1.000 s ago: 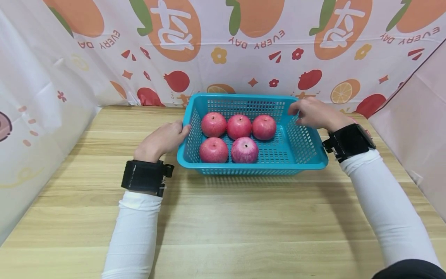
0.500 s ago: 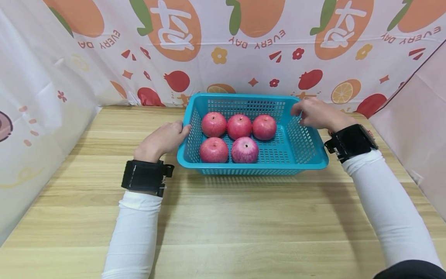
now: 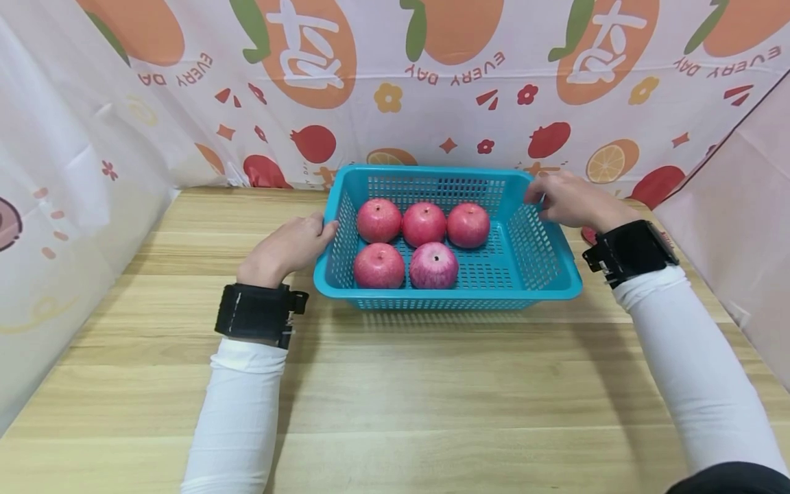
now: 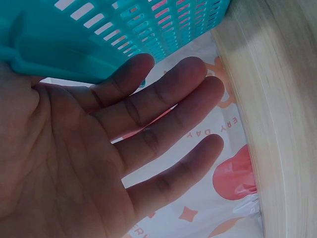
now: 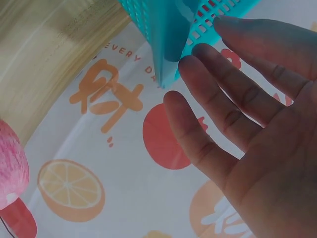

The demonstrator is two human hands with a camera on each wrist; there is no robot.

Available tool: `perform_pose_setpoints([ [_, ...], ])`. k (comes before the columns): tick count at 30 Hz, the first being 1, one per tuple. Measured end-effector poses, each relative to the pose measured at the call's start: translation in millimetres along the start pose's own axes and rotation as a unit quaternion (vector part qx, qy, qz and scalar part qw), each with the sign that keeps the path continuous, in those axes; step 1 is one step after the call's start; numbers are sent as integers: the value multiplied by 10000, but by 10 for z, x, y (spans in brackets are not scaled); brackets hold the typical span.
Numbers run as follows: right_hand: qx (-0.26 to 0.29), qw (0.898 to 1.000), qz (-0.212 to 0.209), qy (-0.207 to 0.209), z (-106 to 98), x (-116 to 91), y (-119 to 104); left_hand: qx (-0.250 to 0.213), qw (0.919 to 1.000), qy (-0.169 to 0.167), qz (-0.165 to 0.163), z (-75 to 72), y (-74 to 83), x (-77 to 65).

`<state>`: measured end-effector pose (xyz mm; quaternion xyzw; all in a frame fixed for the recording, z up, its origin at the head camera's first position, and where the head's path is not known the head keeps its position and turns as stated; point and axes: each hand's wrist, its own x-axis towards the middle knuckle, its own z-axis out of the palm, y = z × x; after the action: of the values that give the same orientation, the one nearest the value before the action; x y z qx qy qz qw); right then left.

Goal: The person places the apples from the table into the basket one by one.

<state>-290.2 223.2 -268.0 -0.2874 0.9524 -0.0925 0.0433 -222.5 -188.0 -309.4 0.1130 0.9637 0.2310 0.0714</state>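
A blue perforated plastic basket (image 3: 447, 294) stands at the back of the wooden table. Inside are several red apples: a back row with one apple (image 3: 379, 220) at its left end, and in front a paler, streaked apple (image 3: 434, 265). At the basket's left end, my left hand (image 3: 289, 250) holds the rim, thumb over the top and fingers along the outside. My right hand (image 3: 574, 199) hovers at the back right corner, its loosely bent fingers holding nothing. Another apple (image 5: 11, 166) lies right of the basket; in the head view the right wrist mostly hides it.
A printed fruit curtain (image 3: 457, 116) hangs directly behind the basket. White sheeting (image 3: 74, 206) encloses the left side, and a pale panel (image 3: 747, 206) the right. Bare table (image 3: 432, 398) lies in front of the basket.
My right hand has drifted slightly right along the basket's corner, uncovering a bit of the apple outside. The left hand, basket and apples inside have stayed put.
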Motion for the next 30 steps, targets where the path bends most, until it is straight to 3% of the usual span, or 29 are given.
perform_pose_setpoints([
  [30,54,9995,254,156,-9,-95,201,-14,10000,7,6,6,-6,3],
])
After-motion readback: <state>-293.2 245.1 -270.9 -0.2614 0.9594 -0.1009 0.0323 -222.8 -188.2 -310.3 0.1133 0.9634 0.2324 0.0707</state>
